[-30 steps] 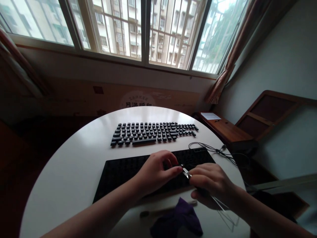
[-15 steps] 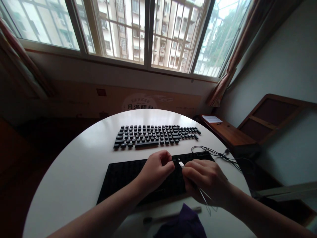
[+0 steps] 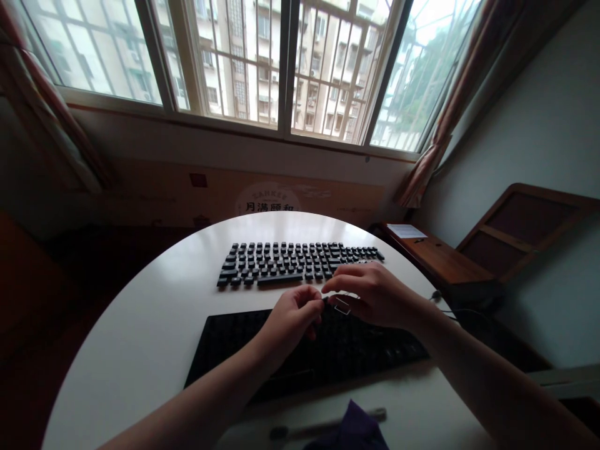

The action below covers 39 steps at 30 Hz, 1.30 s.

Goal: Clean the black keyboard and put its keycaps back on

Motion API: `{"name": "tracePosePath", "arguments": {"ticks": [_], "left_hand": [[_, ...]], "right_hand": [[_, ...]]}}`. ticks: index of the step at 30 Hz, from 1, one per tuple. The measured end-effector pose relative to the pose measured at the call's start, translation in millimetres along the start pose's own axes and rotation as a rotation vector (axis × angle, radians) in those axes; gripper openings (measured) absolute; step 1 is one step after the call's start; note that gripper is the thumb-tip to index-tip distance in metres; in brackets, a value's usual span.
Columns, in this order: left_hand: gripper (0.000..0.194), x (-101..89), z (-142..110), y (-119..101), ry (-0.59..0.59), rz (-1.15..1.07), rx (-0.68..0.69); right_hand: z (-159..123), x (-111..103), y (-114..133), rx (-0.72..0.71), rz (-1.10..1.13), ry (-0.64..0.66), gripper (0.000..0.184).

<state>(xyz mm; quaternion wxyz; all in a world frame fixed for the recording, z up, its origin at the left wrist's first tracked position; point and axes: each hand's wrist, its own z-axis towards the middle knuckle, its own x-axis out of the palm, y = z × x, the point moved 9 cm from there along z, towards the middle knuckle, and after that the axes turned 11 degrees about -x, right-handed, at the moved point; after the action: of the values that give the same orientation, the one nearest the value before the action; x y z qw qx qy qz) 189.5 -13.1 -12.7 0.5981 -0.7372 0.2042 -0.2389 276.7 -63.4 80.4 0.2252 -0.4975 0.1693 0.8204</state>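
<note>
Over the black keyboard point(image 3: 356, 350), my left hand point(image 3: 297, 309) is closed, pinching a small dark keycap point(image 3: 325, 301) at its fingertips. My right hand point(image 3: 365, 292) comes in from the right, thumb and forefinger close to that keycap; whether they touch it I cannot tell. Thin wire loops of a keycap puller point(image 3: 343, 307) show under its fingers, the rest of the tool hidden by the hand. Beyond the keyboard, many loose black keycaps point(image 3: 281, 264) stand in rows on the white round table point(image 3: 140, 319).
Near the table's front edge lie a purple cloth point(image 3: 354, 428) and a slim stick-like tool with a dark end point(image 3: 328, 427), partly under the cloth. A black cable point(image 3: 462, 312) runs off at the right. A wooden stand with paper point(image 3: 407, 231) is beyond the table.
My right hand has turned over and moved up to the left hand's fingertips; the silver tip seen earlier gives way to wire loops. The left hand stays over the keyboard. The view has shifted slightly.
</note>
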Motion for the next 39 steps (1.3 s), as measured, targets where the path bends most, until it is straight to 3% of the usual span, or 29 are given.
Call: {"name": "tracePosePath", "arguments": {"ticks": [4, 10, 12, 16, 19, 21, 25, 28, 35, 39], "left_hand": [[0.031, -7.2, 4, 5, -0.036, -0.049, -0.033], [0.034, -1.6, 4, 8, -0.023, 0.003, -0.034], [0.038, -3.7, 3, 8, -0.060, 0.038, -0.027], [0.043, -5.6, 1, 12, -0.092, 0.130, -0.031], [0.039, -1.9, 1, 14, -0.071, 0.187, -0.026], [0.036, 1.5, 1, 14, -0.054, 0.222, -0.019], [0.034, 4.2, 0, 14, -0.046, 0.267, -0.010], [0.034, 2.6, 0, 13, -0.048, 0.257, -0.009], [0.035, 0.7, 2, 14, -0.035, 0.251, -0.014], [0.036, 0.3, 3, 16, -0.033, 0.233, -0.019]], "right_hand": [[4, 8, -2, -0.030, 0.062, -0.008, 0.015], [-7, 12, -13, -0.006, 0.104, -0.038, 0.013], [-19, 6, -36, 0.060, 0.094, -0.087, 0.013], [-58, -1, -110, 0.328, -0.004, -0.152, 0.013], [-86, 12, -155, 0.496, 0.023, -0.101, 0.015], [-97, 27, -170, 0.544, 0.091, -0.056, 0.017], [-101, 53, -176, 0.552, 0.182, 0.011, 0.017], [-99, 60, -175, 0.549, 0.188, 0.034, 0.015], [-102, 55, -174, 0.534, 0.139, 0.040, 0.021], [-103, 52, -174, 0.518, 0.093, 0.019, 0.014]]}}
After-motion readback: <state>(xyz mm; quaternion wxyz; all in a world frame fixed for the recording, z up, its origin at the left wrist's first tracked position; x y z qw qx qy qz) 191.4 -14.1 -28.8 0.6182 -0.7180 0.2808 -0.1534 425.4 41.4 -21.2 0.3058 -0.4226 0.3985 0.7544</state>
